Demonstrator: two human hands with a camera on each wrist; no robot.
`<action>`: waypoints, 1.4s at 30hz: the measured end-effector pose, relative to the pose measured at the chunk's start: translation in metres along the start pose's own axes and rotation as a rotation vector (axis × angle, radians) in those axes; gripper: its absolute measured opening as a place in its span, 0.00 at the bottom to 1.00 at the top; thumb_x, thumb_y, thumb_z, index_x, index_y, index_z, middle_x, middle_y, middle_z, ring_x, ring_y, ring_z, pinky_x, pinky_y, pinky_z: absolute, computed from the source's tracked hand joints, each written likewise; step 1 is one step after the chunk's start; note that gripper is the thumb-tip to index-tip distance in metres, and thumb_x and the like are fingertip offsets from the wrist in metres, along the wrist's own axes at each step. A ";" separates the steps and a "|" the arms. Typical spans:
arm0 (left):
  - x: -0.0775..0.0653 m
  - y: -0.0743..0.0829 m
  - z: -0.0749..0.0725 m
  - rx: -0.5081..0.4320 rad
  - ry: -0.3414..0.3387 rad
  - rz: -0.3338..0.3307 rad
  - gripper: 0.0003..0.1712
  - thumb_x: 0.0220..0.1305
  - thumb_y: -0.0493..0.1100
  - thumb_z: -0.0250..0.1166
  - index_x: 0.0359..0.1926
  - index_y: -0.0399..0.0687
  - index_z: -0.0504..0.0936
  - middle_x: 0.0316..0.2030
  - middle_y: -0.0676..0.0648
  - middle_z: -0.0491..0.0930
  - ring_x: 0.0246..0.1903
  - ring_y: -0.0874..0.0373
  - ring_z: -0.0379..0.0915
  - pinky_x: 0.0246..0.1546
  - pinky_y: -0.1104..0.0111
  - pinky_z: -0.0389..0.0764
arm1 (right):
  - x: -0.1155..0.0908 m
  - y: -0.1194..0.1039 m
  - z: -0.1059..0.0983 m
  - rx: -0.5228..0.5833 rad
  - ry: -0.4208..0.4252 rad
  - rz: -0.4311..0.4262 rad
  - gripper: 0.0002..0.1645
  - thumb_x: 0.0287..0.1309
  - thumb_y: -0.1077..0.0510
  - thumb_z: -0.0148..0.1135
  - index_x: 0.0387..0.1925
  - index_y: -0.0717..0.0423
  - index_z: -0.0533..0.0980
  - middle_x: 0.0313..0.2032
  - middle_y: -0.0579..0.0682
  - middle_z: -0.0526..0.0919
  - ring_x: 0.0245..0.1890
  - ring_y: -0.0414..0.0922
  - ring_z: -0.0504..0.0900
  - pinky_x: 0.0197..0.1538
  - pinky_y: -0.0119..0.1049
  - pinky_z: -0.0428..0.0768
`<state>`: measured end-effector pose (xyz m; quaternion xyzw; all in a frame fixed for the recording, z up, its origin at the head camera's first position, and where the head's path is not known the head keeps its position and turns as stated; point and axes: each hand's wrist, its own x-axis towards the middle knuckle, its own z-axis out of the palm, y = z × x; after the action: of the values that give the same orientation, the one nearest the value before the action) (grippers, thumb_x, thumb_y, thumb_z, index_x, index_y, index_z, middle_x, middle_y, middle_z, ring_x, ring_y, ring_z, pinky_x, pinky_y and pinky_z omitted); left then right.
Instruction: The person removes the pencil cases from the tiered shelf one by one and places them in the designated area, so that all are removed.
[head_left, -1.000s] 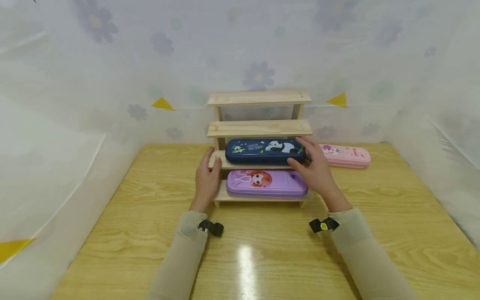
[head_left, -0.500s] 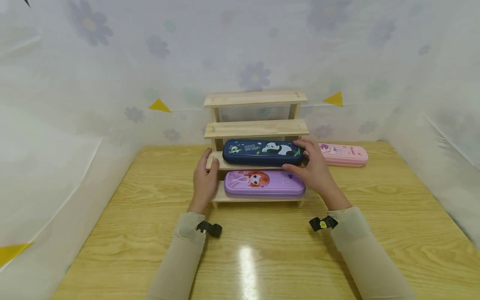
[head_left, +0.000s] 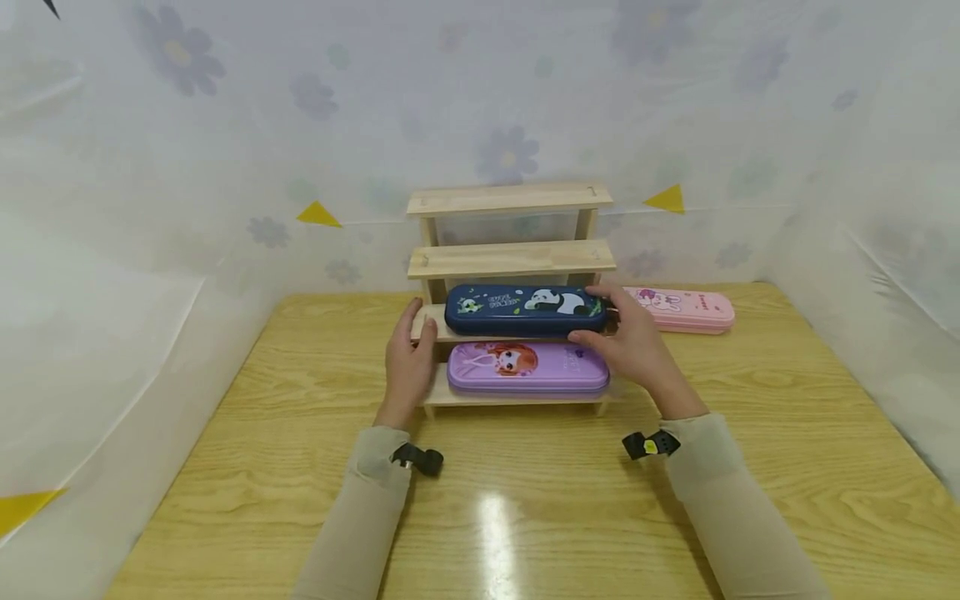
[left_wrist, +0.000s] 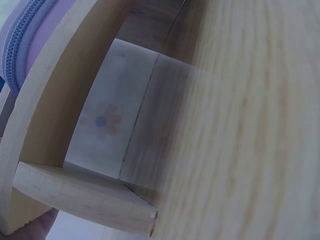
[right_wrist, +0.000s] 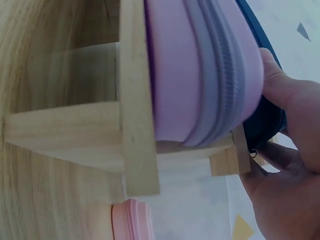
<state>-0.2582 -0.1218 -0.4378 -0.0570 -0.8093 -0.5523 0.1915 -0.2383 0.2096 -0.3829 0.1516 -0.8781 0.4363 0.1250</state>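
A navy pencil case (head_left: pixel 527 310) with a panda print lies lengthwise on the second step of a stepped wooden rack (head_left: pixel 512 257). My right hand (head_left: pixel 630 340) grips its right end, thumb along the front and fingers at the back. In the right wrist view the right hand (right_wrist: pixel 287 135) reaches round the case's zipped end. My left hand (head_left: pixel 408 358) holds the rack's left side by the second step, thumb over the board's end. Below, a purple pencil case (head_left: pixel 528 368) with a girl print rests on the lowest step.
A pink pencil case (head_left: pixel 686 310) with a rabbit print lies on the wooden table (head_left: pixel 555 500), right of the rack. The rack's top two boards bear nothing. A pale flowered sheet (head_left: pixel 420 117) with yellow triangles (head_left: pixel 318 214) hangs behind and at both sides.
The navy pencil case has shifted slightly toward me on its step, with the right hand on its end. The left hand stays on the rack, and the head view has drifted a little.
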 end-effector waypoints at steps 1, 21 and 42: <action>0.000 0.000 0.000 0.000 0.001 -0.002 0.31 0.76 0.57 0.51 0.73 0.51 0.64 0.70 0.50 0.64 0.68 0.55 0.59 0.65 0.58 0.66 | 0.000 0.001 -0.002 0.001 0.001 -0.007 0.41 0.52 0.58 0.76 0.65 0.57 0.67 0.62 0.62 0.71 0.58 0.59 0.74 0.58 0.55 0.75; 0.001 -0.001 0.001 -0.002 0.000 0.006 0.31 0.75 0.57 0.51 0.73 0.52 0.65 0.70 0.50 0.65 0.65 0.54 0.63 0.63 0.56 0.68 | -0.003 0.020 -0.038 0.096 -0.022 0.071 0.40 0.55 0.58 0.73 0.68 0.54 0.67 0.66 0.59 0.68 0.64 0.55 0.68 0.61 0.52 0.73; 0.002 0.003 0.000 -0.006 -0.007 0.011 0.31 0.76 0.56 0.51 0.73 0.50 0.65 0.71 0.49 0.64 0.69 0.55 0.57 0.69 0.59 0.60 | -0.013 0.029 -0.072 0.121 -0.025 0.064 0.40 0.58 0.66 0.68 0.70 0.58 0.62 0.68 0.62 0.63 0.63 0.56 0.68 0.50 0.17 0.74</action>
<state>-0.2589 -0.1203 -0.4347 -0.0639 -0.8080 -0.5536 0.1915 -0.2305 0.2862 -0.3657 0.1359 -0.8561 0.4903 0.0907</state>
